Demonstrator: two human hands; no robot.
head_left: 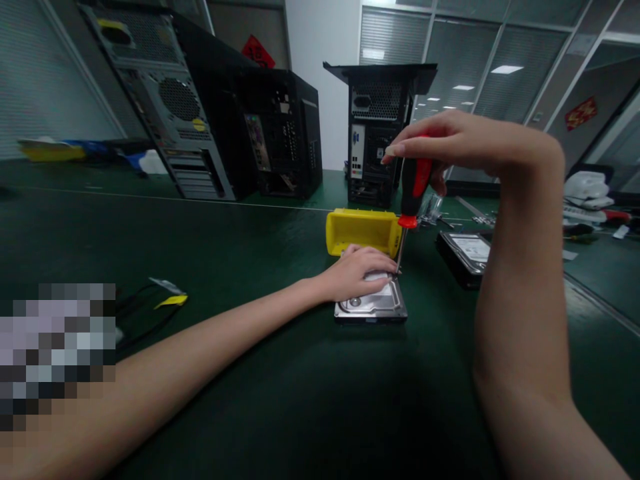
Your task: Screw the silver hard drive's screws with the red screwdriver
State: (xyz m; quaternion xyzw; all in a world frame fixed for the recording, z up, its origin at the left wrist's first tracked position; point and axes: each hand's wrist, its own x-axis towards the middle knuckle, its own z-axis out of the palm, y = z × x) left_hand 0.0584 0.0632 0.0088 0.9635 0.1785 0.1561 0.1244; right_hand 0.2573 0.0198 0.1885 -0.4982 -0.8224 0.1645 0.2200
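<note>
A silver hard drive (373, 307) lies flat on the dark green table in front of me. My left hand (361, 272) rests across its top, fingers stretched toward the far right corner, where the fingertips come close to a screwdriver's tip. That red and black screwdriver (416, 183) stands nearly upright, its shaft going down to the drive's corner. From above, my right hand (433, 143) grips the handle with the wrist sharply bent; some fingers are hidden behind it. Whether a screw sits under the tip is too small to tell.
Just behind the drive is a yellow plastic bin (363, 230). A second hard drive (467, 257) lies to the right, beside my forearm. Several black computer cases (280, 133) stand at the back. Cables with a yellow tag (173, 301) lie on the left.
</note>
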